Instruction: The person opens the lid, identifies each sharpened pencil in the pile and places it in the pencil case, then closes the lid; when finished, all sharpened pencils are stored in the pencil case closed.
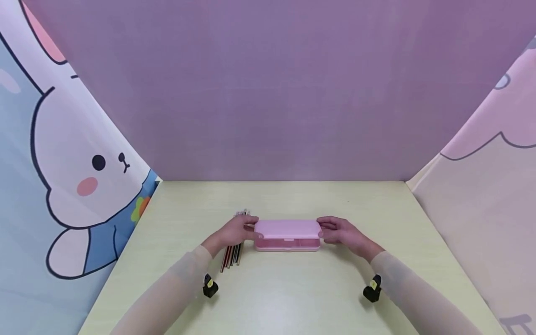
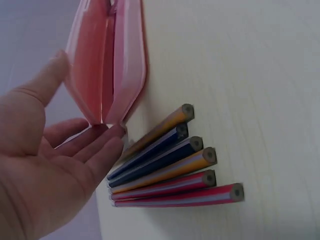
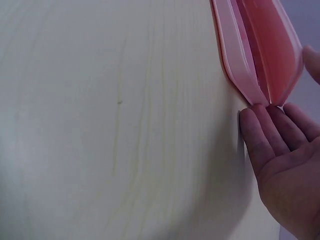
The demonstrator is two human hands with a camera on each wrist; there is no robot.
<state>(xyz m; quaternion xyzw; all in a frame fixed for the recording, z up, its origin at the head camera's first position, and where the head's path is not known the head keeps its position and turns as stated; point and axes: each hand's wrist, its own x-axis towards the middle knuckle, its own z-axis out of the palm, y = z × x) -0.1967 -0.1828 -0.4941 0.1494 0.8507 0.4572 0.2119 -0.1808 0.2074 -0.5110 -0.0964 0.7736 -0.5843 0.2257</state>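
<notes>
Pink case (image 1: 287, 235), lid slightly ajar, lies on the surface (image 1: 293, 298). Left hand (image 1: 234, 232) and right hand (image 1: 341, 232), fingers spread, touch its ends.

Pale table (image 1: 293, 298): pink case (image 1: 287, 235), pencils (image 2: 170, 165).

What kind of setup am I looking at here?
Likely a small staged tabletop booth: a pale table walled by a plain purple backdrop and cartoon curtains, with a pink pencil case and pencils.
</notes>
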